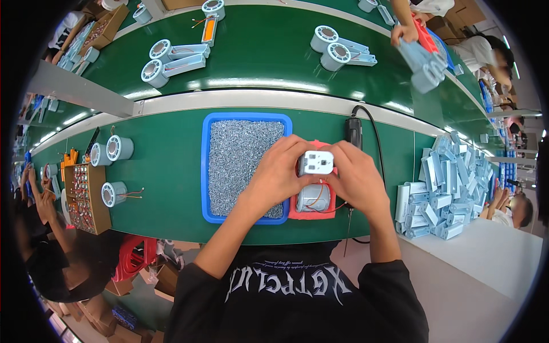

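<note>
My left hand (278, 173) and my right hand (355, 176) both grip a small white rectangular plastic part (318, 162) with two dark holes, holding it from either side. Just under it a light blue-grey cylindrical housing (313, 199) with orange and red wires sits in a red fixture (297, 214) on the green bench. My left wrist lies over the right edge of a blue tray (205, 171) filled with small silver screws.
A black electric screwdriver (354, 131) with its cable lies right of my hands. A pile of blue-grey plastic parts (443, 188) sits at right. Round spools (114, 150), a cardboard box of parts (86, 197) stand left. Housings ride the belt behind; another person's hand (401, 31) lifts one.
</note>
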Available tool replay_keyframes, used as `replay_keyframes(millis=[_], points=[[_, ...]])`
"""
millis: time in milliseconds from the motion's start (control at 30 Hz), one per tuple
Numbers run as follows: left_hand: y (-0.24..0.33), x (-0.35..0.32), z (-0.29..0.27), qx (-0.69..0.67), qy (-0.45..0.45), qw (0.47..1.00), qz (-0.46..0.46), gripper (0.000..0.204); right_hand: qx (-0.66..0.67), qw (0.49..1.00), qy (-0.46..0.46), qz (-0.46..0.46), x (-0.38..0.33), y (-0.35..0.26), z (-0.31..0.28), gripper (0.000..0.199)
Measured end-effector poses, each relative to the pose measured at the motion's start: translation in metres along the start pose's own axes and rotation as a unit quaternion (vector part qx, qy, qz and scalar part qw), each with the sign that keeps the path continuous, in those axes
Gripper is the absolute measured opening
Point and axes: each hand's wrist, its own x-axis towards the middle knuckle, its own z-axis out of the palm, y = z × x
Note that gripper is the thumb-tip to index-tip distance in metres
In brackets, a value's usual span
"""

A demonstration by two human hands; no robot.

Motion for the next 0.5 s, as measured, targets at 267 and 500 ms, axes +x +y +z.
replay_keyframes(millis=[267,500], points=[[0.000,0.000,0.005,0.022,0.016,1.000,-0.011,0.050,0.023,0.999,-0.046,0.012,0.006,0.001,-0.008,0.038],[0.000,-0.001,0.003,0.007,0.008,1.000,-0.007,0.039,0.028,0.999,-0.037,0.017,0.005,-0.003,-0.004,0.038]])
